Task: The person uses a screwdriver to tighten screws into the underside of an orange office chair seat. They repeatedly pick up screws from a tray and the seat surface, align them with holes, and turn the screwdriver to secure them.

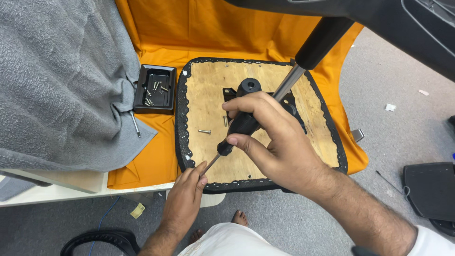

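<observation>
Grey carpet floor [379, 85] under everything; white desk [57, 192] comes in from the left with its front edge showing at lower left. Crumpled grey fabric cover [57, 80] fills the desk's left side, orange cloth [222, 28] spread across the rest and hanging over the desk's right edge. On the orange cloth lies the upturned chair seat, a bare plywood panel edged with stapled black fabric [208, 95], its near edge sticking out past the desk's front edge. Black gas-lift cylinder with shiny metal rod [310, 52] slants in from the top right, down to the black metal mechanism plate [289, 102] bolted at the panel's middle, mostly hidden by the hand. Right hand [279, 142] is clenched around the black-handled screwdriver [241, 124], thumb pressed on the handle's lower end; handle butt points up, shaft angles down-left to the panel's near-left corner. Left hand [187, 192] sits at the panel's front edge, fingertips pinched around the screwdriver's tip; whatever is under them is hidden. Small black plastic tray holding loose screws [155, 89] sits on the cloth just beside the panel's far-left corner. One loose silver screw [204, 131] lies on the plywood near its left edge. Thin metal rod [135, 124] lies at the grey cover's edge.
</observation>
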